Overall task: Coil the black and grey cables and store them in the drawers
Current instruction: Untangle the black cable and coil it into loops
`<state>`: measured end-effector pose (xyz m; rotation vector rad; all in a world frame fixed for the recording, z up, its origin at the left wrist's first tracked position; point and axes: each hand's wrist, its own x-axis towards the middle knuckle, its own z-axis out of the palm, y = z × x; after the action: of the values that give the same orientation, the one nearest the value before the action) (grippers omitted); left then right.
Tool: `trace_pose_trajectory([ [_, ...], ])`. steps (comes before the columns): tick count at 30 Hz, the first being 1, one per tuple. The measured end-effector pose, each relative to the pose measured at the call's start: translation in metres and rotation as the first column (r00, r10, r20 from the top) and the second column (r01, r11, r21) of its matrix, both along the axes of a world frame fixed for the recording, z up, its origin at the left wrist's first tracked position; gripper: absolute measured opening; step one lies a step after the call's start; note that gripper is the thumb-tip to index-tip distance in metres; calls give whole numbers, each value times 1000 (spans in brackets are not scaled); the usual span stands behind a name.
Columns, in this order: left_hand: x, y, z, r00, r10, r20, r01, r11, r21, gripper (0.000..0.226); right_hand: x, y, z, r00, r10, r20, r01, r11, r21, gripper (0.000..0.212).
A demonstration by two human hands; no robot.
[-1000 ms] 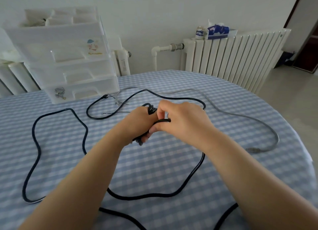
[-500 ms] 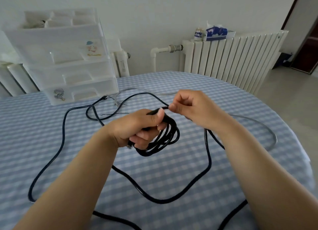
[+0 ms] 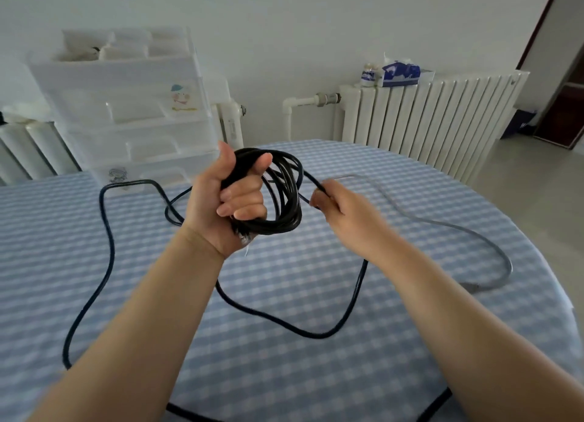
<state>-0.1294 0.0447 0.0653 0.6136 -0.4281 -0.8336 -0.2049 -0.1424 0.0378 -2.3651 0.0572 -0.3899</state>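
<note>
My left hand is raised above the table and grips a bundle of several loops of the black cable. Just to its right, my right hand pinches the free strand of that cable where it leaves the coil. The loose remainder of the cable trails over the checked tablecloth in wide curves to the left and toward me. The grey cable lies uncoiled on the right side of the table, its plug near my right forearm. The clear plastic drawer unit stands at the back left, its drawers closed.
The round table has a blue checked cloth and drops away at the right. White radiators stand behind it. A tissue pack and a small bottle sit on the right radiator. A doorway shows at far right.
My left hand has lifted the coil higher, and the bundle has gained loops. My right hand slid out to the right along the strand, and the loose cable on the table has been drawn in.
</note>
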Motion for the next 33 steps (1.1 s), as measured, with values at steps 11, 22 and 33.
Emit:
trace_pose_trajectory([
  [11,-17,-16,5,872,489,-34,-480,866,142,55,-13,35,-6,951,25,-310,-145,917,-371,33],
  [22,-29,-31,-3,634,730,255,-772,617,154,44,-8,31,-12,926,113,-360,-245,906,-345,60],
  [33,-50,-44,-29,250,576,778,-888,456,-52,69,-18,36,0,928,93,-360,-146,981,-125,22],
])
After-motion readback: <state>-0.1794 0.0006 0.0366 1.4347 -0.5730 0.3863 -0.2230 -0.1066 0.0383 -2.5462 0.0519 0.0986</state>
